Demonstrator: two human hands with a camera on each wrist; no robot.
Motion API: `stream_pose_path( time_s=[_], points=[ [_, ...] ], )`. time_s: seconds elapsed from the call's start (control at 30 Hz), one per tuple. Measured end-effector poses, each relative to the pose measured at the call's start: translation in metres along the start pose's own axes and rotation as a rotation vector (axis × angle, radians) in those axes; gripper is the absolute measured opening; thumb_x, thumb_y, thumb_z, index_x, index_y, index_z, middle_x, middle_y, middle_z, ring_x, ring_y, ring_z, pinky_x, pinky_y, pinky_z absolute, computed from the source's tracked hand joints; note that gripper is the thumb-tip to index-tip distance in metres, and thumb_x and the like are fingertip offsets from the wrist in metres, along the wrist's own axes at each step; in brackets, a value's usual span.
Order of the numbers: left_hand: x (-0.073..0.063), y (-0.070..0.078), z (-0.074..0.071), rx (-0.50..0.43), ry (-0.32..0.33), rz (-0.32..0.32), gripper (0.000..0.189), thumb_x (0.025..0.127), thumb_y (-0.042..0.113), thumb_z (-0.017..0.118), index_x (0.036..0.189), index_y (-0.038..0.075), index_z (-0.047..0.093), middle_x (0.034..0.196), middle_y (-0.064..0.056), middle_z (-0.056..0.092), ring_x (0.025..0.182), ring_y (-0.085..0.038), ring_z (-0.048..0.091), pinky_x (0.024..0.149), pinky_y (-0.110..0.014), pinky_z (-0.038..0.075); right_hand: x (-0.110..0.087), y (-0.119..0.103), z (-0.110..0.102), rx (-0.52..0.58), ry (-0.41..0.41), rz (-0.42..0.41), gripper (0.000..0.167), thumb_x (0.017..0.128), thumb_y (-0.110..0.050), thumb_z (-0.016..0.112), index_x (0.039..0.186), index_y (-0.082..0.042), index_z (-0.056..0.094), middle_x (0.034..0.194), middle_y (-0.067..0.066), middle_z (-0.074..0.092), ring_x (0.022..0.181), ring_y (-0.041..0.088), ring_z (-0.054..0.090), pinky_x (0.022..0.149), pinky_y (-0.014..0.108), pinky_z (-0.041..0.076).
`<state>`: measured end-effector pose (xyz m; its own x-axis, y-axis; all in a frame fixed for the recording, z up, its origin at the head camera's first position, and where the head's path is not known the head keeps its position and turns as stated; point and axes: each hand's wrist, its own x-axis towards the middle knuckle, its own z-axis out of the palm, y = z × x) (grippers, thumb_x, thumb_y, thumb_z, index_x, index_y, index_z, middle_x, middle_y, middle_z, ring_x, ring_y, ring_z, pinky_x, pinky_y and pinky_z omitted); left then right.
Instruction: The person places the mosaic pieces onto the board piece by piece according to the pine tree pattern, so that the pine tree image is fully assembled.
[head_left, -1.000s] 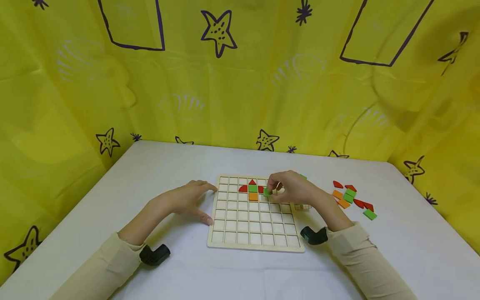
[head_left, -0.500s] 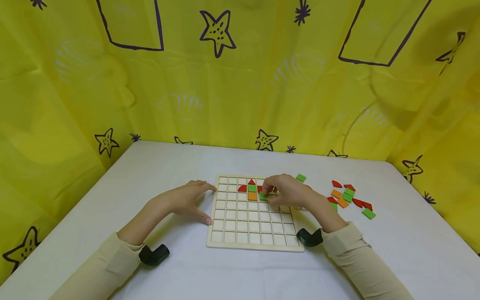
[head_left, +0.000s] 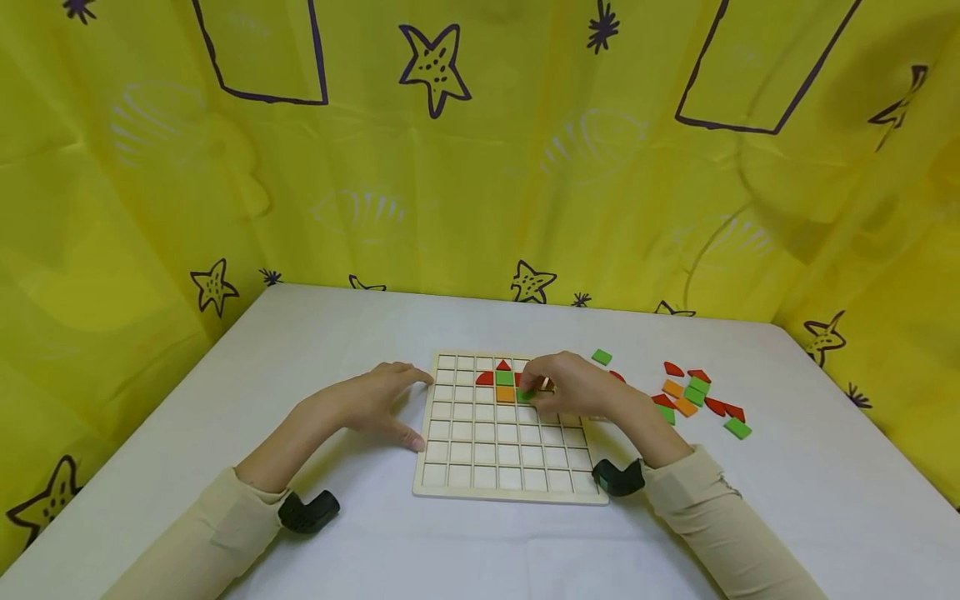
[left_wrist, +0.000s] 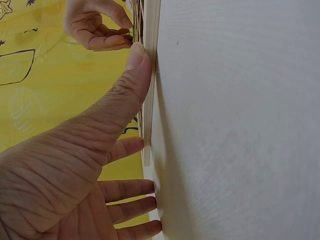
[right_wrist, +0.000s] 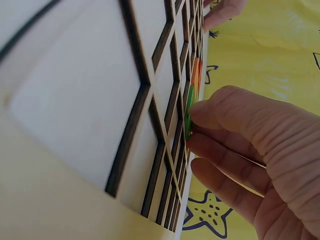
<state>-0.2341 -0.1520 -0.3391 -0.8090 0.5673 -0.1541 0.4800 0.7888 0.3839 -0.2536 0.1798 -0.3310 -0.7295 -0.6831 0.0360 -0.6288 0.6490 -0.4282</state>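
A wooden grid board [head_left: 480,497] lies on the table. In its upper rows are a red triangle tile [head_left: 503,365], a green square tile [head_left: 505,378], a red curved tile [head_left: 485,378] and an orange square tile [head_left: 506,394]. My right hand [head_left: 573,385] pinches another green square tile [right_wrist: 188,112] at the cell just right of the orange one; the fingers partly cover it and more red tiles. My left hand [head_left: 375,402] rests with thumb and index finger touching the board's left edge, fingers spread and holding nothing.
Right of the board lie several loose tiles: a green square [head_left: 602,357] behind my right hand, a red curved tile [head_left: 673,368], an orange tile [head_left: 686,407] and a green tile [head_left: 738,428] farthest right. A yellow patterned curtain [head_left: 480,167] surrounds the white table [head_left: 337,317].
My right hand has moved slightly left and toward me, bringing the green square tile down to the cell beside the orange tile. The left hand has stayed at the board's edge.
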Motion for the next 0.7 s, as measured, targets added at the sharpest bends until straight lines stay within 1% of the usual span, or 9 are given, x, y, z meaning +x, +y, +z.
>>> stream_pose_path(
  time_s=[0.17, 0.3, 0.4, 0.53, 0.7],
  points=[
    [0.0, 0.0, 0.0, -0.009, -0.001, -0.008, 0.089, 0.076, 0.054, 0.087, 0.147, 0.016, 0.049, 0.156, -0.022, 0.04, 0.145, -0.041, 0.036, 0.114, -0.061, 0.036, -0.001, 0.0, -0.002, -0.008, -0.004, -0.012, 0.014, 0.09, -0.002, 0.074, 0.101, -0.011, 0.072, 0.097, -0.004, 0.071, 0.091, 0.014, 0.064, 0.083, 0.033, 0.056],
    [0.001, 0.0, 0.003, -0.02, -0.006, -0.017, 0.089, 0.076, 0.054, 0.087, 0.148, 0.017, 0.049, 0.157, -0.021, 0.04, 0.145, -0.04, 0.036, 0.113, -0.06, 0.036, -0.009, 0.002, -0.01, -0.018, 0.025, -0.021, 0.015, 0.09, -0.002, 0.075, 0.103, -0.009, 0.073, 0.101, -0.001, 0.073, 0.094, 0.018, 0.067, 0.085, 0.037, 0.058],
    [0.001, -0.001, 0.003, -0.011, -0.005, -0.011, 0.088, 0.077, 0.054, 0.087, 0.147, 0.017, 0.049, 0.156, -0.019, 0.041, 0.145, -0.038, 0.037, 0.113, -0.058, 0.037, -0.019, 0.005, -0.019, -0.036, 0.067, 0.005, 0.016, 0.089, -0.003, 0.075, 0.104, -0.007, 0.072, 0.1, 0.001, 0.073, 0.095, 0.019, 0.068, 0.085, 0.041, 0.058],
    [0.002, -0.001, 0.001, 0.009, 0.001, -0.008, 0.088, 0.076, 0.054, 0.087, 0.147, 0.017, 0.049, 0.155, -0.019, 0.042, 0.144, -0.038, 0.038, 0.114, -0.058, 0.037, -0.034, 0.011, -0.03, -0.077, 0.11, 0.043, 0.015, 0.089, -0.004, 0.074, 0.104, -0.007, 0.073, 0.099, -0.001, 0.073, 0.094, 0.019, 0.068, 0.084, 0.043, 0.058],
    [0.001, -0.003, 0.0, -0.004, -0.01, -0.023, 0.089, 0.076, 0.053, 0.088, 0.147, 0.016, 0.049, 0.156, -0.018, 0.042, 0.145, -0.038, 0.037, 0.114, -0.058, 0.036, -0.054, 0.019, -0.036, -0.107, 0.141, 0.052, 0.015, 0.088, -0.005, 0.077, 0.101, -0.01, 0.073, 0.097, -0.005, 0.072, 0.091, 0.017, 0.067, 0.08, 0.043, 0.057]
  ],
)
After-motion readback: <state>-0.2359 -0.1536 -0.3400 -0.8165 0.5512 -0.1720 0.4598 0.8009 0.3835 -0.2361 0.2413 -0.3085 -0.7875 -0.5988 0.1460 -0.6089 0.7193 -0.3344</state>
